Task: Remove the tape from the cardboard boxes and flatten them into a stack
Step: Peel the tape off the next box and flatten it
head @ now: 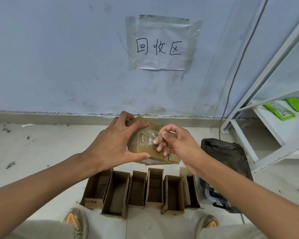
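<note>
While gripped by left hand (116, 145): box (145, 149) long axis rightward, right hand (176, 144) pinching tape (153, 138).

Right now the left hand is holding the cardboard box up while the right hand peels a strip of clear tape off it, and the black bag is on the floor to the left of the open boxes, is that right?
Not quite. The head view shows the black bag lying to the right of the open boxes, not the left. The rest holds: the left hand holds the cardboard box up while the right hand peels clear tape off it.
</note>
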`<move>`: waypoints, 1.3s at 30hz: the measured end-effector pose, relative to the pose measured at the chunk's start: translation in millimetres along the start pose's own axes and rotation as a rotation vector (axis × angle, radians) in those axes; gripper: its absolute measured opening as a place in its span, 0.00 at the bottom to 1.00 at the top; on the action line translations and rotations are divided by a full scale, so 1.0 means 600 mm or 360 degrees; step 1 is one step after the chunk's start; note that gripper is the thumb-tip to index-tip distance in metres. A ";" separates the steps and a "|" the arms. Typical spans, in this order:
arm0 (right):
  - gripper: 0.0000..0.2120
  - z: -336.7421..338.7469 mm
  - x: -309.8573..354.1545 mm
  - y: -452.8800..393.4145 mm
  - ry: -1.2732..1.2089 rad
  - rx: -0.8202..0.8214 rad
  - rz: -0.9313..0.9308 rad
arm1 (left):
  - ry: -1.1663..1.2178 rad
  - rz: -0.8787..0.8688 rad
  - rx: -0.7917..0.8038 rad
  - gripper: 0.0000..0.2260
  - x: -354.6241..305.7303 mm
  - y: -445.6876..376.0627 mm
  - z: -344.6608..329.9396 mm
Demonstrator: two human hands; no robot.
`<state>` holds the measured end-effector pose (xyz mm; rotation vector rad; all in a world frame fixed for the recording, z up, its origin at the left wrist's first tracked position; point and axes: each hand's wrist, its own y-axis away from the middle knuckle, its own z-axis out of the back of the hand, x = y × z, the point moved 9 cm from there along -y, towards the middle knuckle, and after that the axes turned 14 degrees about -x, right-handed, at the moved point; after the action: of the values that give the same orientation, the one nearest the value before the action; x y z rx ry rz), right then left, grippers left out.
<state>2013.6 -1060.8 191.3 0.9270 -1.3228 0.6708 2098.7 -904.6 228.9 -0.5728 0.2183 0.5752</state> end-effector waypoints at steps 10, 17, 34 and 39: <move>0.10 0.001 -0.015 -0.004 -0.0015 -0.0151 -0.0061 | -0.0148 -0.0038 0.0046 0.41 -0.001 -0.001 -0.003; 0.04 -0.005 -0.023 -0.007 0.0115 -0.0138 -0.0082 | -0.0179 -0.0088 0.0044 0.42 -0.008 -0.006 -0.004; 0.17 -0.015 0.015 0.000 0.0183 0.0038 0.0278 | -0.0074 -0.0052 0.0027 0.42 -0.007 -0.012 0.001; 0.19 -0.015 0.017 -0.004 0.0360 0.0111 0.0349 | -0.0112 -0.0093 0.0032 0.42 -0.010 -0.006 0.003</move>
<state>2021.7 -1055.3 200.8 0.7426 -1.2136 0.9677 2095.8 -908.6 234.1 -0.5369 0.1401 0.5354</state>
